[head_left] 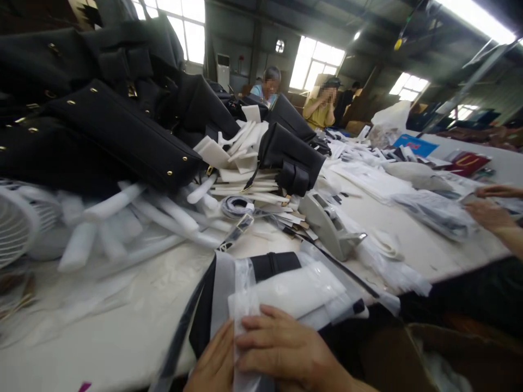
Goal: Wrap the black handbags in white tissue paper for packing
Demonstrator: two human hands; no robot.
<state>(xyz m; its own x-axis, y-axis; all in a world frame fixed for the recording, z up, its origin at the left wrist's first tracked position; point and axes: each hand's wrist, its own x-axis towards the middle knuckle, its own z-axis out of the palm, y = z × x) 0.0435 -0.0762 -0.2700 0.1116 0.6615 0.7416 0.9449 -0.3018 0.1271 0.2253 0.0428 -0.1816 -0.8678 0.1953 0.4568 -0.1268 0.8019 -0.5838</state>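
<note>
At the bottom of the view my two hands meet over a clear plastic bag [245,305] that holds white foam padding [298,288] and a black strap [273,264]. My right hand [281,345] lies across the bag's near end with its fingers pressed onto the plastic. My left hand [212,365] is underneath and beside it, fingers closed against the same bag. A black bag part [202,321] lies under the plastic at the table's front edge.
Black handbags [118,130] are piled at the left over white foam tubes [163,218]. A grey tape dispenser [330,226] stands mid-table. A white fan [16,223] is at the far left. Another person's hands [490,209] work at the right; two people sit at the far end.
</note>
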